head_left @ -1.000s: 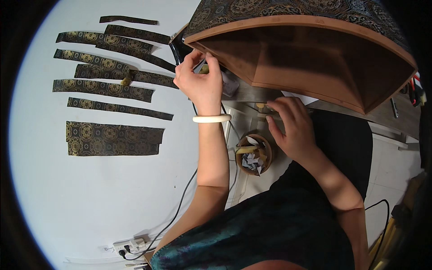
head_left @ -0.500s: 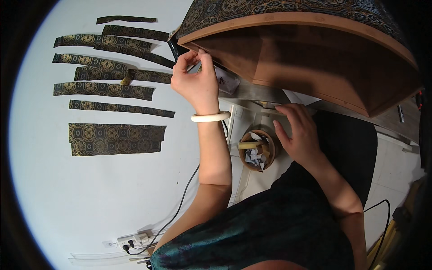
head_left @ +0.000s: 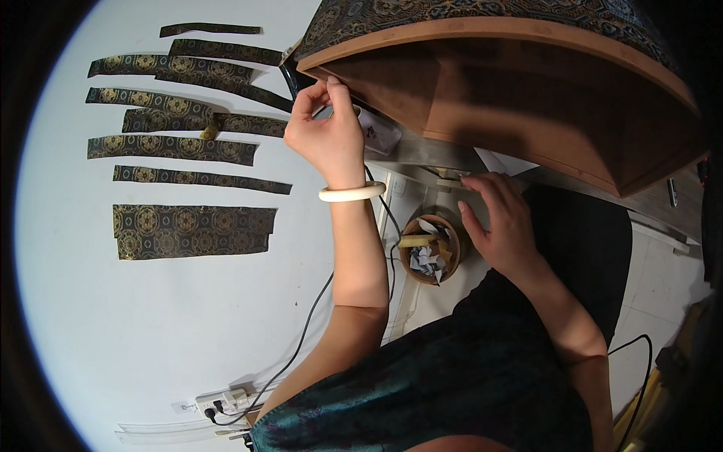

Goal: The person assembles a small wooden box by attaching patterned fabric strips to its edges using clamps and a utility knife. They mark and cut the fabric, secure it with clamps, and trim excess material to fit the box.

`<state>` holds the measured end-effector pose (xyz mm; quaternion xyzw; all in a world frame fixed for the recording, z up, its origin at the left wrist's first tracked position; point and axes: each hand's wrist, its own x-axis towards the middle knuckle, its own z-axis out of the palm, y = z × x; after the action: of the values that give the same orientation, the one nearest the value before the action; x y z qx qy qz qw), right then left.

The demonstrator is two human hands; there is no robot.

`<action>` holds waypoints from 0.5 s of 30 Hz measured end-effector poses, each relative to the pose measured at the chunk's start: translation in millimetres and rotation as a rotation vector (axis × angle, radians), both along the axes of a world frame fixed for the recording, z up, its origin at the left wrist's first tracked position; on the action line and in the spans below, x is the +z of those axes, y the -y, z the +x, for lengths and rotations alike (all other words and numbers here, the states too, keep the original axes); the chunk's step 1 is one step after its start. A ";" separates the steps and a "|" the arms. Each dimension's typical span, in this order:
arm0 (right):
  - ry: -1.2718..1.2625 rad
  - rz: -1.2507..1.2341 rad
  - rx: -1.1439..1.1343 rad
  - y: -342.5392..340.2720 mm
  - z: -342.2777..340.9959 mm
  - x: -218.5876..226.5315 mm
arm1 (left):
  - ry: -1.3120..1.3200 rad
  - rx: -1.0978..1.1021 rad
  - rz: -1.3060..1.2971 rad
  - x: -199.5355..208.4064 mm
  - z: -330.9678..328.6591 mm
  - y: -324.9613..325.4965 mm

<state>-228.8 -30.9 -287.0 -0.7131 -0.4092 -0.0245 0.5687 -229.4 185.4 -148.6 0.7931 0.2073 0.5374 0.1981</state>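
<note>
A large box (head_left: 520, 105) with a bare brown inside and patterned dark fabric (head_left: 482, 16) on its outer side stands tilted, its open side facing me. At the box's left corner, my left hand (head_left: 331, 139), with a cream bangle on the wrist, has thumb and fingers pinched together; what lies between them is hidden. Below the box's lower edge hangs my right hand (head_left: 503, 222), thumb and forefinger apart, with nothing visible between them.
Several strips of patterned fabric (head_left: 173, 148) hang on the white wall to the left, with a wider piece (head_left: 194, 232) lowest. A bin (head_left: 407, 264) of paper scraps stands between my forearms. Black cables run near my left arm to a power strip (head_left: 218, 404).
My left hand shifts very slightly up and left at the box corner. More of a black cable shows beside my left wrist and the bin. The right hand stays put.
</note>
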 end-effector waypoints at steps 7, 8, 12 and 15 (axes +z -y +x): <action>0.004 0.095 -0.088 26.1 7.2 23.8 | -0.027 -0.129 -0.042 4.6 -28.7 -8.5; 0.012 0.126 -0.104 33.3 9.3 33.5 | 0.037 -0.142 -0.072 15.4 -36.6 -5.6; 0.243 0.169 -0.253 79.3 23.9 87.4 | 0.280 -0.401 -0.083 84.7 -68.0 22.9; 0.080 0.472 -0.237 118.0 27.8 132.8 | 0.308 -0.839 -0.088 148.9 -117.4 39.6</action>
<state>-201.1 -148.9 -154.2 -0.6023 -0.3278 -0.2138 0.6958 -346.8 145.8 0.2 0.7100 -0.1414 0.5131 0.4611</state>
